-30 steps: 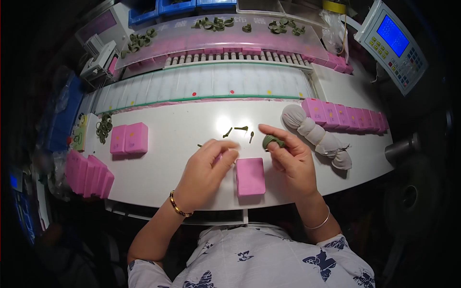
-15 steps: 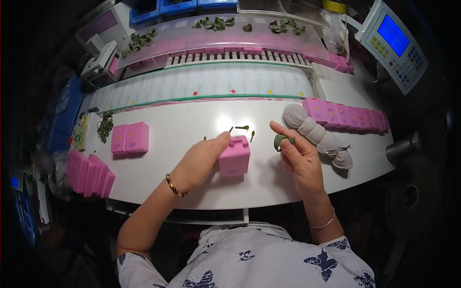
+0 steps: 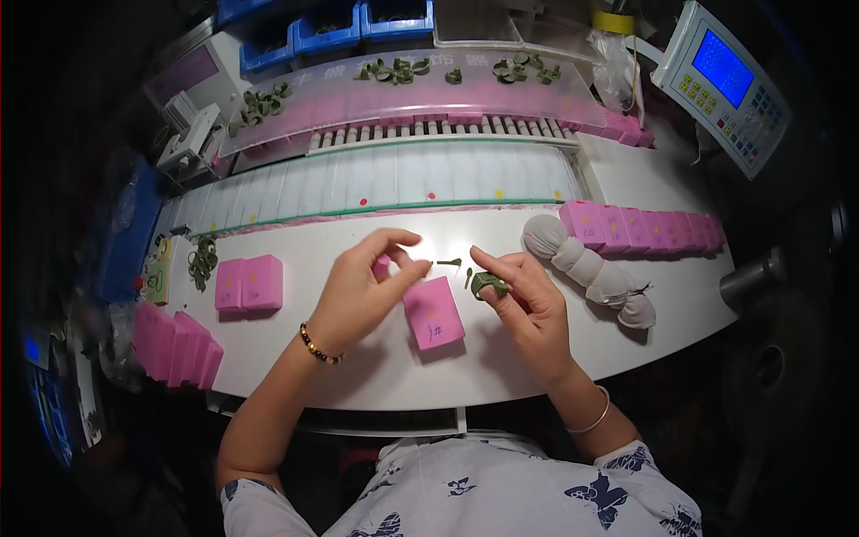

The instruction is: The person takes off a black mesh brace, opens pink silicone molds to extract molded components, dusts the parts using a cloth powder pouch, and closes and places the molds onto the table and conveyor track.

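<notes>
Loops of green stuff [image 3: 489,285] sit pinched in your right hand [image 3: 530,322], apart from your left hand [image 3: 351,291], which curves near the pink block [image 3: 435,315] on the white table [image 3: 259,353] around a pink bit [image 3: 382,267], maybe gripped, I can't tell.

One head-worn camera looks forward and down from above and behind the left hand [image 3: 358,285] and right hand [image 3: 534,320], near enough that both sit mid-view. Its wide, curved view spans the shirt [image 3: 523,483] this side of them, the table [image 3: 268,353] around them and bins [image 3: 394,28] beyond.
</notes>
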A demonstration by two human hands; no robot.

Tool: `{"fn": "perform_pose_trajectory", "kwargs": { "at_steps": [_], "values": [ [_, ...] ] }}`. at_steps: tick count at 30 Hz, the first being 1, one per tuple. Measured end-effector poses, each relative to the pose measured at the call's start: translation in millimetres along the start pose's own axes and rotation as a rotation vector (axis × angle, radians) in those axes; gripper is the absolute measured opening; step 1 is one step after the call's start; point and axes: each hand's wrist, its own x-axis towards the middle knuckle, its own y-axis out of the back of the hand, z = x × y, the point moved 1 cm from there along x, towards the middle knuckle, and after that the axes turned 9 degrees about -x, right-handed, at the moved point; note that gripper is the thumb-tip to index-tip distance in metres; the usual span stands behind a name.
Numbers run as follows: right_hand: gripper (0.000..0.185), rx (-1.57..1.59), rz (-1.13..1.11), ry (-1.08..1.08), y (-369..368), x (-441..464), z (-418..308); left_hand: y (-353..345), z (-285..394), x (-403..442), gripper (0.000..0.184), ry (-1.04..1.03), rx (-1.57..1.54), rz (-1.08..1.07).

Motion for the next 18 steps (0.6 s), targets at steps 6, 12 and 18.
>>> {"fn": "perform_pose_trajectory", "kwargs": {
  "at_steps": [6,12,18],
  "values": [
    [0.047,-0.357,0.041,0.302,-7,9,-7,-8,21,-9,0.021,0.208,-0.553,-0.510],
    [0.054,0.216,-0.152,-0.257,3,12,1,28,35,29,0.019,0.144,-0.200,-0.397],
    [0.044,0.846,-0.057,-0.553,12,8,7,127,75,157,0.022,0.058,-0.082,0.076]
  ]
}}
